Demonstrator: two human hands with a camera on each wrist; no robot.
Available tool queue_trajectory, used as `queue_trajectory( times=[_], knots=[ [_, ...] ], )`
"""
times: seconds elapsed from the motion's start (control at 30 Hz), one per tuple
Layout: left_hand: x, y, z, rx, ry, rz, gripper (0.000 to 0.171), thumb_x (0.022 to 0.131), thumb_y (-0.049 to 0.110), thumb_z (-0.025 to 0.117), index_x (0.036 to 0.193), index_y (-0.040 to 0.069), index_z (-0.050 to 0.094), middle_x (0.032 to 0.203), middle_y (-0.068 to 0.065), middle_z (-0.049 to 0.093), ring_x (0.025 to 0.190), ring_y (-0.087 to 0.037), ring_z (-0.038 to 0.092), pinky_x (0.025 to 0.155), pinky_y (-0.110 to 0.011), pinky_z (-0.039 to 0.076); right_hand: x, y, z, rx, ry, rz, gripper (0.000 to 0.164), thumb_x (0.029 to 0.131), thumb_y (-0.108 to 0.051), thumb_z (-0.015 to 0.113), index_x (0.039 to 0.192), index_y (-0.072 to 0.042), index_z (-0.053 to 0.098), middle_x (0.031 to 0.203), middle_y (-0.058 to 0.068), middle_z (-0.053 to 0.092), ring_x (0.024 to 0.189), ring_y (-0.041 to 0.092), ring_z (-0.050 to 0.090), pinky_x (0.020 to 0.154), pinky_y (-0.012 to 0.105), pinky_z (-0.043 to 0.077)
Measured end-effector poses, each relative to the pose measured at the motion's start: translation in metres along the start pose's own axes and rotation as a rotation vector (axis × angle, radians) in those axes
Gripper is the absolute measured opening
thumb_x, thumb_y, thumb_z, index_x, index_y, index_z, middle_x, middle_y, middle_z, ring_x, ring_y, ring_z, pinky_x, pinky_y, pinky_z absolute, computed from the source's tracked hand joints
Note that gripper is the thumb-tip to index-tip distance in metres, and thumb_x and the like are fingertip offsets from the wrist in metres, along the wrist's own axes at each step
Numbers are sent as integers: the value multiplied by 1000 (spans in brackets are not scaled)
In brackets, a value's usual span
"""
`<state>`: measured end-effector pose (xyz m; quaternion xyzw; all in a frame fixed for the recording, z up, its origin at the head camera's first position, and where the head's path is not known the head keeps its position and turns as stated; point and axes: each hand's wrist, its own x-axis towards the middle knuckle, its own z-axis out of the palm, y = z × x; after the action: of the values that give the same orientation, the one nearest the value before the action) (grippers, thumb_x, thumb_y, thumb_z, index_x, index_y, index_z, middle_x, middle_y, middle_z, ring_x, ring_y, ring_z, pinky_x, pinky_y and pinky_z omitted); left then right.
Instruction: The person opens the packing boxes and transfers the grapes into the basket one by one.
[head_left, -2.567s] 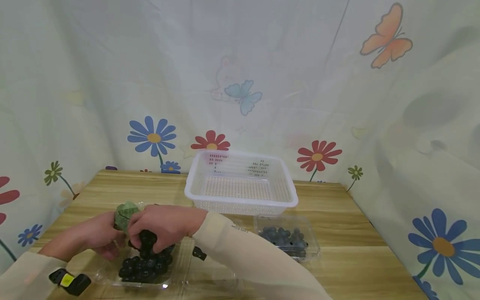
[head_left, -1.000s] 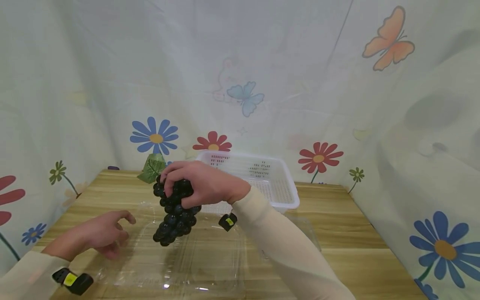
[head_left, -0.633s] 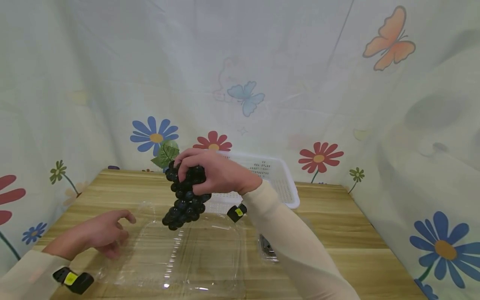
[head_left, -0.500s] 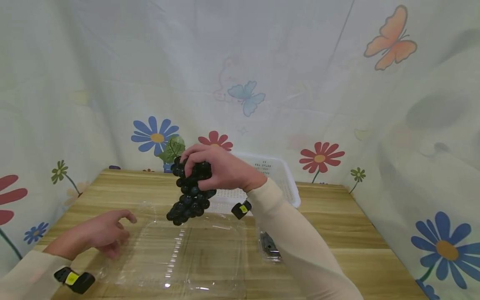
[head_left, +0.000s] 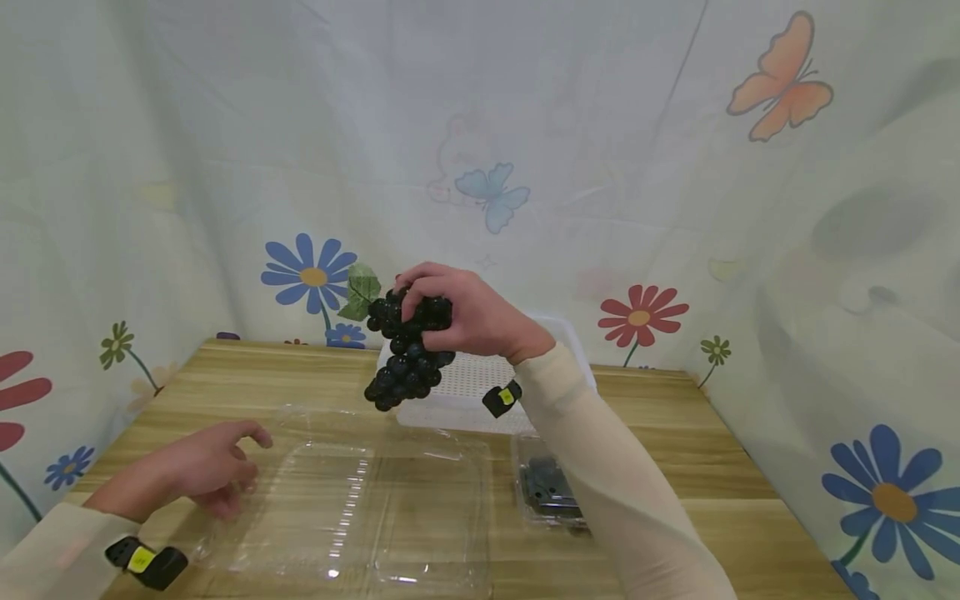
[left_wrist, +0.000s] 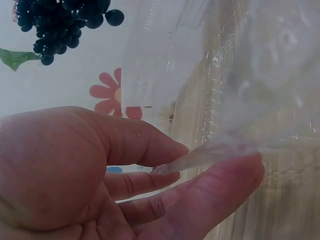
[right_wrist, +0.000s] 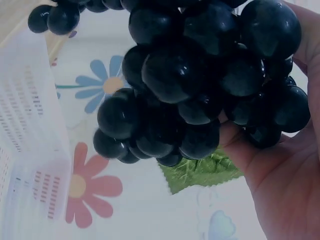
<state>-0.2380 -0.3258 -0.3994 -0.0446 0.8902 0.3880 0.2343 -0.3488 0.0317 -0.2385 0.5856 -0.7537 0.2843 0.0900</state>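
In the head view, my right hand (head_left: 468, 312) grips a bunch of black grapes (head_left: 408, 375) from above, with a green leaf (head_left: 362, 292) sticking out to the left. The bunch hangs in the air, overlapping the left part of a white perforated basket (head_left: 480, 410). In the right wrist view, the grapes (right_wrist: 172, 72) fill the upper middle and the thumb presses against them. At the lower left, my left hand (head_left: 206, 467) is at the edge of an unfolded clear plastic clamshell box (head_left: 427, 500). The left wrist view shows the box's corner (left_wrist: 200, 157) pinched between thumb and fingers.
A smaller clear plastic box (head_left: 547, 483) with dark round fruit stands right of the unfolded box, partly hidden by the right sleeve (head_left: 622, 483). All stand on a wooden table (head_left: 675, 450). A flowered curtain (head_left: 562, 125) hangs behind and at both sides.
My right hand has lifted the grapes out of the unfolded clear box and carried them up and to the right, toward the basket. The left hand stays at the box's left edge.
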Motion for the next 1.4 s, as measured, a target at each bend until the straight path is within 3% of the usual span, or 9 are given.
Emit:
queue_trajectory(
  times=[0.4,0.63,1.1,1.4],
  knots=[
    [-1,-1,1,-29,2,2,47,95,1,57,139,0,41,87,-12,65,62,-22,68,58,-37,63,-6,30,-15,17,97,80,24,79,5,68,97,-11,69,133,3,63,130,15,56,100,33,50],
    [-3,0,1,-28,7,12,46,94,1,57,138,0,41,87,-12,64,61,-22,68,58,-37,63,-12,45,-19,-45,143,146,23,79,2,70,97,-13,70,129,2,62,124,15,56,99,35,52],
    [-3,0,1,-19,8,-6,48,96,3,60,140,1,40,90,-12,63,62,-22,67,59,-37,63,-27,83,-7,-87,227,282,22,80,-2,71,98,-15,70,130,2,63,126,20,56,102,43,52],
    [-5,-3,3,-55,23,41,47,94,-1,58,138,-1,40,85,-14,63,59,-23,67,56,-38,63,-35,102,6,-33,228,351,22,80,1,74,99,-11,70,129,9,64,125,24,58,107,45,50]
  ],
)
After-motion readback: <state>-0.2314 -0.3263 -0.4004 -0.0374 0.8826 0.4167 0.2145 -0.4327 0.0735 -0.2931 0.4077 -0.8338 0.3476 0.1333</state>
